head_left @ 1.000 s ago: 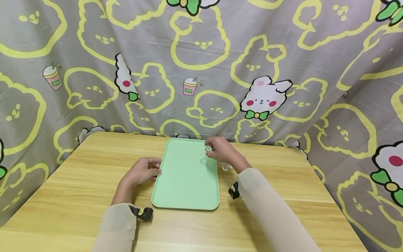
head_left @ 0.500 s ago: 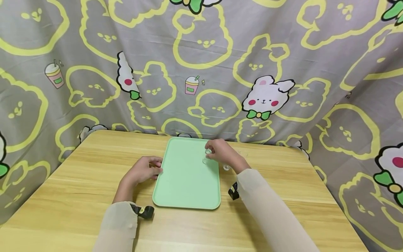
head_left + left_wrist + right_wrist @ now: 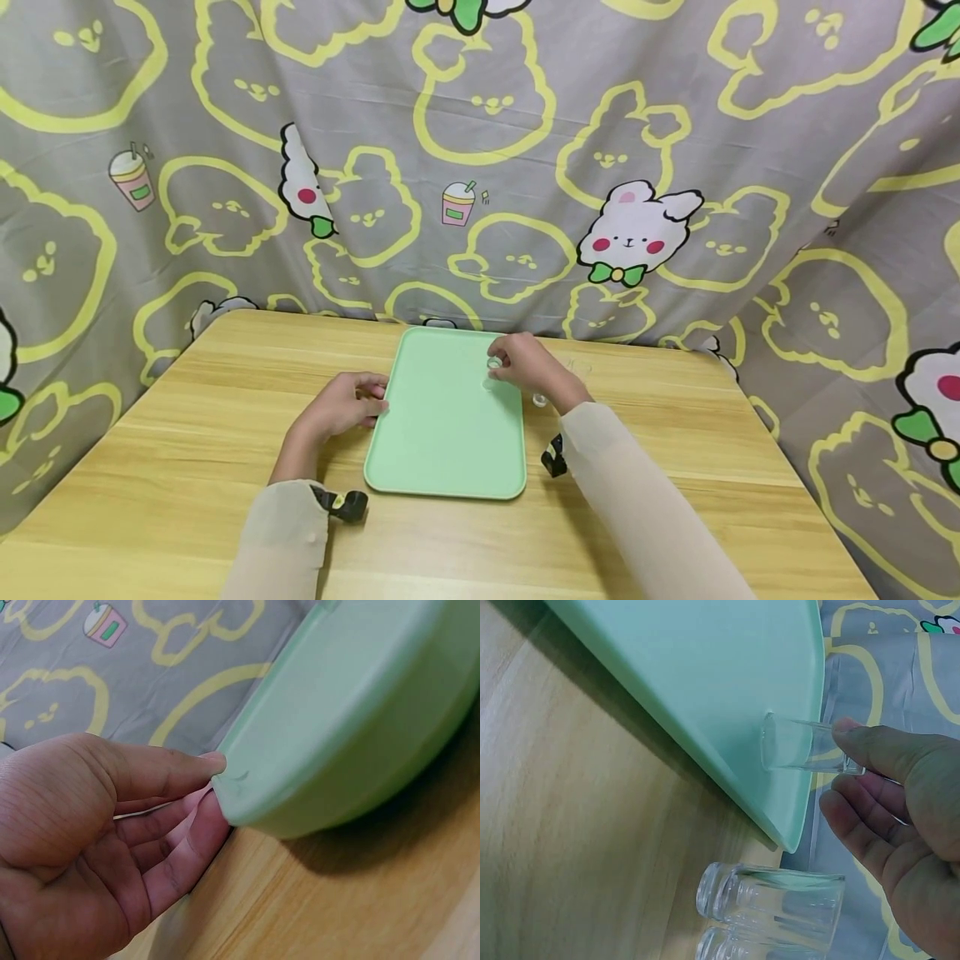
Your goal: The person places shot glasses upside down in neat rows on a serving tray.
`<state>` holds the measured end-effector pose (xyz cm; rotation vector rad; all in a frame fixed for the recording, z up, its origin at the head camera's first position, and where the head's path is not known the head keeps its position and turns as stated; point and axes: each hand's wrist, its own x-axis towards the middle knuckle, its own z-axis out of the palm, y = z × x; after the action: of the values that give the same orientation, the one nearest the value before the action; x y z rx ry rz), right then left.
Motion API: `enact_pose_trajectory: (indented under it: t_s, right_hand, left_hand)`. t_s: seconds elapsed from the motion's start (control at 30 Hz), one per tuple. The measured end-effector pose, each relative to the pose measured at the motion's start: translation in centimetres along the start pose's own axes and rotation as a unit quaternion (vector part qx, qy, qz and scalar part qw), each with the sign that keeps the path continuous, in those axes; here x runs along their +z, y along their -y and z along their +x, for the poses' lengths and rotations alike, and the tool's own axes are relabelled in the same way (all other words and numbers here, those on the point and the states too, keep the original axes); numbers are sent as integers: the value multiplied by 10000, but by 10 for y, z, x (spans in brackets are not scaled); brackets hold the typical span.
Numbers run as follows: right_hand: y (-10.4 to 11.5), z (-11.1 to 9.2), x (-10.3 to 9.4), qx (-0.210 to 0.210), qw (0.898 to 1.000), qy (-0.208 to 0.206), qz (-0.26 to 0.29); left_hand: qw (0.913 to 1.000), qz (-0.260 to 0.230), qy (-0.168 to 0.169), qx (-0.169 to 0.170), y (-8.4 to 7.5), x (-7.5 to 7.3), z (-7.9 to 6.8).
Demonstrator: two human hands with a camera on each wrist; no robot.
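My left hand [image 3: 341,407] pinches the left rim of a light green tray [image 3: 446,442] between thumb and fingers. In the left wrist view the thumb lies on top of that rim, with fingertips at its outer side and below. Over the tray's far right part, my right hand [image 3: 528,364] holds a small clear glass [image 3: 791,744] near its upper end, between thumb and fingers. The glass is upright, and its base appears to touch the tray. Outside the tray's right edge stand more clear glasses [image 3: 780,900], partly hidden behind the right hand in the head view.
The tray lies on a wooden table [image 3: 675,467]. Behind and beside the table hangs a grey curtain [image 3: 360,100] with yellow cartoon outlines, close to the far table edge. Each wrist carries a black camera mount [image 3: 341,504].
The right hand has lowered the small glass slightly toward the tray surface, and it stands straighter. The left hand keeps its grip on the rim. The head view has shifted a little.
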<state>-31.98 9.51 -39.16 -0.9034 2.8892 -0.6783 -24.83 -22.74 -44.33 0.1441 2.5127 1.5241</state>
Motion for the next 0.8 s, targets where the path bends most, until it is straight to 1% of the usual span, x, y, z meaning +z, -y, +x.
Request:
enact_pose_trajectory:
  t_s: [0.3,0.53,0.7,0.8]
  right_hand:
    - [-4,1,3,75,9999,-65,135]
    - [-3,1,1,112,9998,-43,185]
    - [-3,-4,-4,169,9994,-55,282]
    - [-4,-8,-12,162,9992,-141,346]
  left_hand:
    - [10000,-38,-10,-46,0,0,0]
    - [10000,-32,-8,-36,-1,0,0]
    - [10000,2,-17,-48,-1,1,-1]
    - [10000,15,-21,-43,-1,1,0]
